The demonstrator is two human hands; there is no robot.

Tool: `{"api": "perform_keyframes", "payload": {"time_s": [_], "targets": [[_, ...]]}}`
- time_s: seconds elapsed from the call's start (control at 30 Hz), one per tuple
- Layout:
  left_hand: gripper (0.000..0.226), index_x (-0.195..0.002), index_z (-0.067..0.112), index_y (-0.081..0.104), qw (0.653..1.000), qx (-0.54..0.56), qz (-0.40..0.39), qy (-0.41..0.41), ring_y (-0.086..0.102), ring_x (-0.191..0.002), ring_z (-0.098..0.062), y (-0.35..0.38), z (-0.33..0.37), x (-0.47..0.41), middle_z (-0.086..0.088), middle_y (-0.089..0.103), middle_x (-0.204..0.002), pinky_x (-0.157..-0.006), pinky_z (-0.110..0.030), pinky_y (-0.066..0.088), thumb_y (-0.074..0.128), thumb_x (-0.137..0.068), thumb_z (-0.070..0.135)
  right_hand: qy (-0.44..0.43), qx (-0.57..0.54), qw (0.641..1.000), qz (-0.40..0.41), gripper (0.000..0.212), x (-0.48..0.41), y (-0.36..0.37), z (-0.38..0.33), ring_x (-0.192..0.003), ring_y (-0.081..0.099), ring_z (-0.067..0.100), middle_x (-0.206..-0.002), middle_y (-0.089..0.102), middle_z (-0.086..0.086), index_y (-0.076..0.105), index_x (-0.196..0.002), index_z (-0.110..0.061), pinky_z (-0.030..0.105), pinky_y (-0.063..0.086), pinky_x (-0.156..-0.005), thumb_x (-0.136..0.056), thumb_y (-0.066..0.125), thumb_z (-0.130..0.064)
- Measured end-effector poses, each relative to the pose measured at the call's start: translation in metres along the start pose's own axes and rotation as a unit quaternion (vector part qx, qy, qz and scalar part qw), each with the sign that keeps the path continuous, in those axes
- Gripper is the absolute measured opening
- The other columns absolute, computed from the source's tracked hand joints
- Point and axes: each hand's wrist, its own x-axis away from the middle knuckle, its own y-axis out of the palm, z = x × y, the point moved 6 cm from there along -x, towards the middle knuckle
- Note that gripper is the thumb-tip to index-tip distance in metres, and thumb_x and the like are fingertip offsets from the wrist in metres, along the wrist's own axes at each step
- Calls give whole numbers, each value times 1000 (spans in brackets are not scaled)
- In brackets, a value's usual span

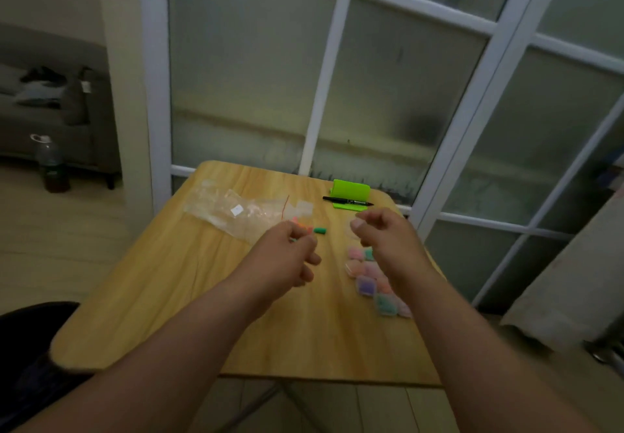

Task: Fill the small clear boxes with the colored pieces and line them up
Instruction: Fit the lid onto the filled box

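- Head view, far left: a dark bottle (50, 162) stands on the floor in front of a grey sofa (60, 118), well apart from the wooden table (162, 297).
- Crumpled clear bags (233, 213) lie on the table's far left part.
- The left hand (287, 258) hovers over the table beside the bags with its fingers curled toward the thumb. I cannot tell whether they pinch anything.
- Loose colored pieces lie just beyond those fingertips: orange pieces (297, 221) and one green piece (319, 230).
- A black marker (347, 200) lies across a bright green holder (351, 189) near the far edge.
- The right hand (381, 240) hovers with its fingers curled and its thumb near the forefinger. I cannot tell whether it grips anything.
- The small clear boxes (366, 285), filled with pink, green, purple and orange, sit clustered on the table's right side, partly hidden under the right wrist.
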Motion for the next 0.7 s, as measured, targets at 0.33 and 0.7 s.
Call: {"api": "perform_keyframes", "payload": {"time_s": [0.33,0.7], "targets": [[30,-120,8,73,988,137,-74,-1,77,-98,-24,16,-8,25,-10,79,-107,-91,-39,62,49,-110,24,-155,28,987,-24,9,76,33,-15,-97,64,-2,-100,69,-17,63,-106,-36,14,53,-74,-102,69,-31],[32,-134,4,63,966,238,-100,-12,71,-117,-33,13,-18,13,-21,72,-126,-102,-47,57,58,-105,15,-154,27,983,-94,16,76,31,-9,-106,64,-4,-110,71,-20,67,-120,-37,11,51,-80,-104,63,-40]]}}
